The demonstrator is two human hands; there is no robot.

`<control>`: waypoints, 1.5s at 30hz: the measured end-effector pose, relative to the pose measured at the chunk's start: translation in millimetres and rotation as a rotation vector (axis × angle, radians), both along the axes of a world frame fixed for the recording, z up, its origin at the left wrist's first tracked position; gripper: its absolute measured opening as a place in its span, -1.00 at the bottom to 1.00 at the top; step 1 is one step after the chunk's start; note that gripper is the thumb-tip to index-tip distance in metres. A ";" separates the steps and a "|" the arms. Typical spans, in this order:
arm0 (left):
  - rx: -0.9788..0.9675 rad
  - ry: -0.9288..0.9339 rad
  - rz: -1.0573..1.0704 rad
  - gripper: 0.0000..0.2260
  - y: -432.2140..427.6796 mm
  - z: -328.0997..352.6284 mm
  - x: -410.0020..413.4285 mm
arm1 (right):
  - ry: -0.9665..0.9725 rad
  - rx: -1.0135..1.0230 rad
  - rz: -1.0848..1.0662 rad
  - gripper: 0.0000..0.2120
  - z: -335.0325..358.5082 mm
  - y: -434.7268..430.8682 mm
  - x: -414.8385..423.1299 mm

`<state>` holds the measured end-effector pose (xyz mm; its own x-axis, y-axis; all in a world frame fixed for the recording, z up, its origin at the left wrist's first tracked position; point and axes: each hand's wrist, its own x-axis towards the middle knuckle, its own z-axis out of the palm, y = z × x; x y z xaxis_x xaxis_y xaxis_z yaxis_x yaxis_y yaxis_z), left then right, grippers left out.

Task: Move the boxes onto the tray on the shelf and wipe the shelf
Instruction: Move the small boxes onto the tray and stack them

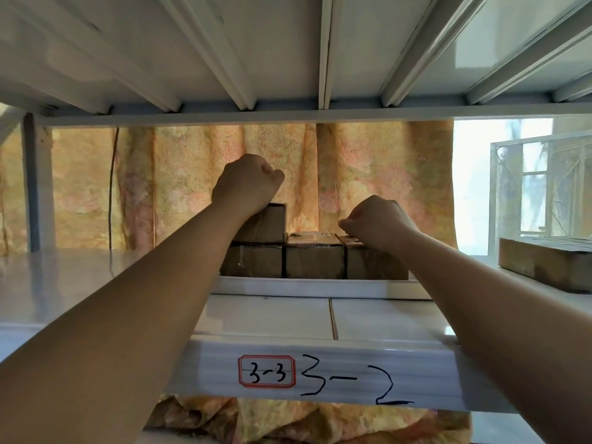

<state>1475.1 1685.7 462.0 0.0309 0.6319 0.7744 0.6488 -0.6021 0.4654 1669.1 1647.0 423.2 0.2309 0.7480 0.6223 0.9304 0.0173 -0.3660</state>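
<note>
I see 4 boxes (315,261) on the tray (288,288) mid-shelf (272,315): 3 along its front edge, 1 stacked at left. My left hand (246,184) rests fisted atop the stack; my right hand (378,221) is curled on the right box. The shelf's left end lies bare.

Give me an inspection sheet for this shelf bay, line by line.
Surface: white shelf, glossy, bare at left.
Job's things: white tray carrying three brown boxes in a row, a fourth box stacked on the leftmost.
Clutter: wooden block at right.
Grippers: left hand fisted above the stacked box; right hand on the rightmost box, fingers curled.
Cables: dark cord hanging at back left.
Surroundings: floral curtain, window.
</note>
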 end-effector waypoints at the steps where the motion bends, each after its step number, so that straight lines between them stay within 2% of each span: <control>1: 0.063 0.002 0.022 -0.78 -3.2 -2.6 1.8 | 0.024 0.016 -0.003 -0.68 -0.2 0.9 1.9; 5: 0.399 0.012 -0.021 -0.83 -16.0 -12.9 10.9 | 0.088 0.079 0.003 -0.70 0.1 -0.1 10.5; 7: 0.521 0.098 -0.086 -0.83 -22.8 -19.1 17.4 | 0.092 0.098 0.012 -0.69 0.8 -4.2 13.1; 12: 0.531 0.357 -0.179 -0.83 -35.8 -33.3 29.6 | 0.101 0.128 0.013 -0.70 1.4 -10.1 11.6; 17: 0.481 0.459 -0.249 -0.82 -41.9 -33.8 40.1 | -0.006 0.134 -0.057 -0.74 4.7 -18.5 4.4; 21: 0.504 0.559 -0.227 -0.78 -52.1 -30.1 56.1 | -0.040 0.151 -0.168 -0.74 4.3 -34.2 14.9; 25: 0.397 0.525 -0.218 -0.79 -62.6 -31.4 83.5 | -0.012 0.141 -0.244 -0.80 -5.0 -52.6 41.7; 29: 0.220 0.426 -0.318 -0.80 -74.8 -32.2 123.1 | 0.027 0.170 -0.292 -0.77 -9.0 -81.8 82.5; 32: 0.079 0.389 -0.371 -0.80 -83.1 -31.6 161.1 | 0.028 0.146 -0.331 -0.76 -10.5 -98.5 123.7; 38: -0.065 0.349 -0.440 -0.80 -105.7 -24.4 247.8 | 0.044 0.147 -0.362 -0.75 -7.2 -129.1 220.5; 42: -0.123 0.301 -0.446 -0.82 -112.6 -18.7 308.5 | 0.013 0.024 -0.388 -0.73 -1.0 -141.5 284.1; 45: -0.221 0.365 -0.436 -0.78 -117.0 -21.5 349.7 | 0.017 -0.063 -0.347 -0.74 0.1 -144.2 317.3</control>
